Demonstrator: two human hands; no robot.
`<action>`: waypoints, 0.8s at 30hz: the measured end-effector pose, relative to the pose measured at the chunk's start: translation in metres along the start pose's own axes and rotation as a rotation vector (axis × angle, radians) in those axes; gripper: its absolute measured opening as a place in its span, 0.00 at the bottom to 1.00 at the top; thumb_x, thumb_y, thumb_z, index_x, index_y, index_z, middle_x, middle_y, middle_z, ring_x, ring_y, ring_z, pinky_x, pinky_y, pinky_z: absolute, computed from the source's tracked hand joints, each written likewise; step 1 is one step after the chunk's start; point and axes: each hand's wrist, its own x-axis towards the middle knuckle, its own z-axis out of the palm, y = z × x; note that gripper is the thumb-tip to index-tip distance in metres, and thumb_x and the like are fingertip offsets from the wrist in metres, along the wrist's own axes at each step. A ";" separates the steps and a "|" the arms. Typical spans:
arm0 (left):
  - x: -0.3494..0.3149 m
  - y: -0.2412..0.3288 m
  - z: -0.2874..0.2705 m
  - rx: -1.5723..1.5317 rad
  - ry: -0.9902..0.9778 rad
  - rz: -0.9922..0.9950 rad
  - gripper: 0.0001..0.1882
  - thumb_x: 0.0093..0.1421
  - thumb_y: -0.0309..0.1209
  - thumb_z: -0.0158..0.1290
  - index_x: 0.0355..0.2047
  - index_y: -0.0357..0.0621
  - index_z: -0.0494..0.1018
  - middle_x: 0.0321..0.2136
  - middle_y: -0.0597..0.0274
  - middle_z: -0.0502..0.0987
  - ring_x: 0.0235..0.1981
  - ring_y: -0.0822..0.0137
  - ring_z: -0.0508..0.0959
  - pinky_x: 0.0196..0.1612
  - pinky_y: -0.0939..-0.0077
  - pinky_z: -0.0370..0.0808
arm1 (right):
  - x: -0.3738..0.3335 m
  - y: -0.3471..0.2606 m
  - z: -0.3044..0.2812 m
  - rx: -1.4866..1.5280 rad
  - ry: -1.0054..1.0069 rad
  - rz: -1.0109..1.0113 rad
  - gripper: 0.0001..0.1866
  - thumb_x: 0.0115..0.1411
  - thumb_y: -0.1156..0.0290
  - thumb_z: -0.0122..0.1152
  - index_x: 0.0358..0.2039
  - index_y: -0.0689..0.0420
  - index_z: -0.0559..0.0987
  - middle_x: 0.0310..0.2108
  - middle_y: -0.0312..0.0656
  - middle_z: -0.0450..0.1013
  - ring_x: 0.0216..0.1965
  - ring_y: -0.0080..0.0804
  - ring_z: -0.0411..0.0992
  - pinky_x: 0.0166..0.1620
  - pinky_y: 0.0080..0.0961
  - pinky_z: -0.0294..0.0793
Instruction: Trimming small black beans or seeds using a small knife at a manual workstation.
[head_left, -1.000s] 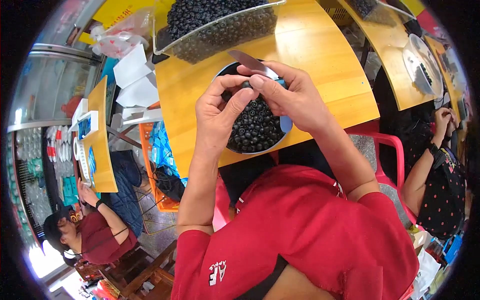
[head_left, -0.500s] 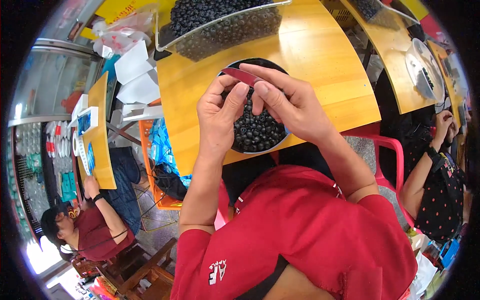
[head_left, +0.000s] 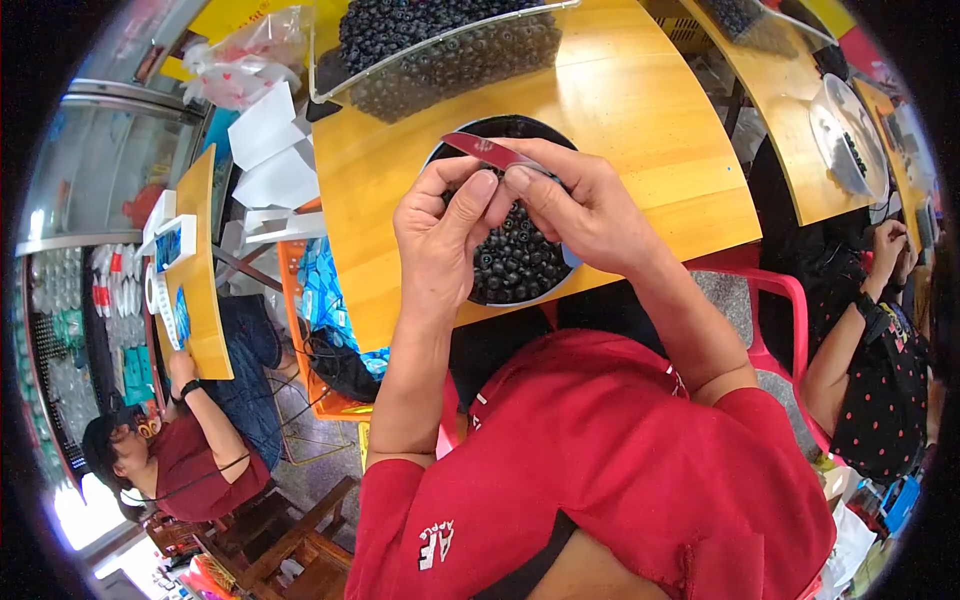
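- And here, over the bowl (head_left: 532,125), a knife (head_left: 487,151) is gripped by the right hand (head_left: 585,208), its fingers closed around the handle, which is hidden from view; the blade is pointed to the left.
- Just beside it the left hand (head_left: 440,220) is held, thumb and forefinger curled close together; whether anything is pinched there cannot be told.
- Right below, dark berries (head_left: 515,268) are heaped in the bowl, partly covered from view by both hands; the bowl is set near the close edge of the yellow wooden table (head_left: 655,130).
- Beyond, a clear bin (head_left: 445,38) is seen, loaded with more dark berries.
- Off to the left, blue packets (head_left: 322,295) are piled in an orange crate (head_left: 338,408), and a person in a dark red top (head_left: 210,465) is seated.
- Over on the right, a pink chair (head_left: 796,320) is placed by the table.
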 end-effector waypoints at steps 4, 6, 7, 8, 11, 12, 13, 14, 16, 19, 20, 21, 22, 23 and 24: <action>0.001 -0.004 -0.011 -0.060 -0.054 -0.040 0.10 0.60 0.30 0.52 0.38 0.36 0.72 0.25 0.65 0.74 0.20 0.83 0.67 0.18 0.93 0.57 | 0.001 -0.004 -0.001 0.074 -0.021 0.048 0.17 0.65 0.68 0.46 0.53 0.59 0.70 0.17 0.27 0.63 0.16 0.10 0.56 0.19 0.10 0.55; 0.000 -0.006 -0.005 -0.047 -0.065 0.006 0.10 0.60 0.30 0.52 0.38 0.37 0.72 0.25 0.66 0.74 0.19 0.84 0.67 0.18 0.93 0.57 | 0.003 0.000 0.000 0.132 -0.028 0.109 0.17 0.65 0.67 0.45 0.52 0.59 0.71 0.16 0.27 0.62 0.15 0.10 0.56 0.18 0.10 0.54; 0.000 -0.006 -0.002 -0.035 -0.078 0.055 0.10 0.61 0.31 0.51 0.38 0.37 0.72 0.25 0.66 0.74 0.19 0.84 0.66 0.18 0.93 0.56 | 0.005 0.001 0.000 0.188 -0.034 0.168 0.17 0.66 0.67 0.45 0.52 0.59 0.71 0.16 0.26 0.61 0.15 0.10 0.55 0.18 0.10 0.53; 0.000 -0.006 -0.003 -0.035 -0.077 0.054 0.10 0.61 0.31 0.51 0.38 0.37 0.72 0.25 0.66 0.74 0.19 0.84 0.66 0.18 0.93 0.56 | 0.003 0.003 0.001 0.189 -0.034 0.168 0.17 0.66 0.67 0.45 0.52 0.59 0.71 0.16 0.26 0.61 0.15 0.10 0.55 0.18 0.10 0.53; -0.001 -0.008 -0.005 -0.018 -0.125 -0.086 0.10 0.63 0.32 0.49 0.38 0.38 0.72 0.24 0.68 0.73 0.19 0.84 0.64 0.18 0.92 0.55 | 0.000 0.006 0.002 0.203 0.007 0.127 0.17 0.66 0.67 0.44 0.51 0.61 0.71 0.17 0.27 0.63 0.15 0.09 0.55 0.18 0.10 0.53; -0.002 -0.012 0.000 -0.048 -0.051 -0.059 0.10 0.63 0.32 0.48 0.38 0.38 0.72 0.24 0.69 0.72 0.18 0.84 0.63 0.18 0.92 0.55 | 0.001 0.006 0.004 0.255 0.062 0.153 0.17 0.66 0.68 0.44 0.51 0.61 0.71 0.19 0.27 0.64 0.15 0.09 0.54 0.18 0.10 0.52; -0.006 -0.017 0.006 -0.078 0.025 -0.040 0.10 0.64 0.32 0.47 0.38 0.39 0.71 0.23 0.70 0.71 0.18 0.84 0.62 0.19 0.91 0.55 | -0.001 0.006 0.008 0.310 0.120 0.185 0.17 0.65 0.69 0.43 0.51 0.62 0.71 0.20 0.28 0.66 0.15 0.09 0.54 0.18 0.10 0.52; -0.008 -0.022 0.012 -0.078 0.027 -0.055 0.10 0.64 0.32 0.47 0.38 0.39 0.71 0.23 0.70 0.71 0.18 0.84 0.62 0.19 0.91 0.55 | 0.000 0.006 0.009 0.314 0.128 0.197 0.17 0.65 0.69 0.43 0.51 0.62 0.71 0.20 0.28 0.66 0.15 0.09 0.54 0.18 0.10 0.52; -0.011 -0.031 0.023 -0.099 0.155 0.022 0.10 0.64 0.33 0.45 0.39 0.40 0.70 0.21 0.72 0.68 0.18 0.83 0.61 0.19 0.91 0.56 | 0.004 0.006 0.011 0.475 0.246 0.153 0.16 0.65 0.70 0.43 0.50 0.64 0.71 0.24 0.31 0.69 0.15 0.10 0.54 0.17 0.10 0.52; -0.013 -0.034 0.022 -0.123 0.224 0.034 0.11 0.64 0.34 0.46 0.39 0.39 0.70 0.19 0.73 0.66 0.17 0.83 0.61 0.18 0.90 0.56 | 0.000 0.010 0.029 0.557 0.352 0.105 0.16 0.65 0.71 0.43 0.49 0.65 0.70 0.24 0.32 0.69 0.15 0.10 0.55 0.17 0.10 0.53; -0.013 -0.033 0.021 -0.122 0.230 0.041 0.11 0.64 0.34 0.46 0.39 0.39 0.70 0.19 0.73 0.66 0.16 0.83 0.61 0.18 0.89 0.56 | -0.003 0.012 0.032 0.574 0.372 0.059 0.16 0.65 0.71 0.43 0.49 0.65 0.70 0.24 0.32 0.69 0.15 0.10 0.55 0.17 0.10 0.53; -0.011 -0.031 0.021 -0.143 0.245 0.021 0.11 0.64 0.34 0.45 0.39 0.39 0.70 0.18 0.73 0.66 0.16 0.83 0.60 0.17 0.89 0.55 | -0.006 0.013 0.034 0.611 0.365 0.059 0.16 0.65 0.71 0.43 0.49 0.65 0.70 0.24 0.32 0.69 0.16 0.11 0.57 0.17 0.11 0.55; -0.009 -0.029 0.019 -0.137 0.222 0.033 0.11 0.64 0.33 0.45 0.39 0.38 0.70 0.19 0.73 0.65 0.16 0.83 0.61 0.17 0.89 0.55 | -0.006 0.014 0.034 0.645 0.356 0.047 0.15 0.65 0.70 0.43 0.49 0.64 0.70 0.23 0.32 0.69 0.16 0.11 0.58 0.18 0.11 0.56; -0.007 -0.025 0.019 -0.097 0.226 0.057 0.11 0.64 0.33 0.45 0.40 0.37 0.70 0.19 0.73 0.65 0.17 0.82 0.61 0.18 0.89 0.56 | -0.006 0.014 0.034 0.651 0.355 0.056 0.15 0.65 0.70 0.43 0.49 0.64 0.70 0.23 0.32 0.69 0.16 0.11 0.58 0.18 0.11 0.56; -0.004 -0.022 0.019 -0.058 0.230 0.084 0.11 0.64 0.33 0.45 0.40 0.37 0.70 0.19 0.73 0.64 0.17 0.82 0.61 0.18 0.89 0.56 | -0.005 0.012 0.034 0.657 0.353 0.063 0.15 0.65 0.70 0.44 0.48 0.63 0.70 0.23 0.33 0.70 0.16 0.11 0.58 0.18 0.10 0.56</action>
